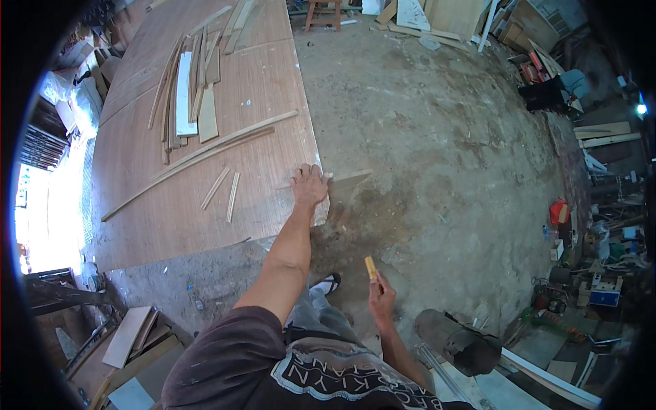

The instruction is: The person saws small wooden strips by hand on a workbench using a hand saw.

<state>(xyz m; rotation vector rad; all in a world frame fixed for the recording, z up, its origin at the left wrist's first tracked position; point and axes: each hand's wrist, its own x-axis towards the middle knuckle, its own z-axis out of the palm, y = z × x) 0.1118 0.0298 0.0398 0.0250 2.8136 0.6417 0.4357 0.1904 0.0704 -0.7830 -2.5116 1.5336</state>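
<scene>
At the near right corner of the large brown wood-grain panel (pixel 273 82), my left hand (pixel 310 184) presses down with its fingers apart and bent. Under it lies a thin, pale, tapered wooden piece (pixel 352 180), which juts past the panel's edge over the floor. The palm hides its middle. Lower down and to the right, my right hand (pixel 382 298) is closed around a short yellow stick-like tool (pixel 371 267), held upright; its exact kind does not show. Two short wooden sticks (pixel 216 188) lie on the panel left of my left hand.
Long thin battens (pixel 198 164) and a stack of strips with a white board (pixel 184 92) lie on the panel. A dark metal cylinder (pixel 456 342) is at my lower right. Scrap boards (pixel 128 336) lie lower left. Clutter lines the right wall, including a red container (pixel 559 211).
</scene>
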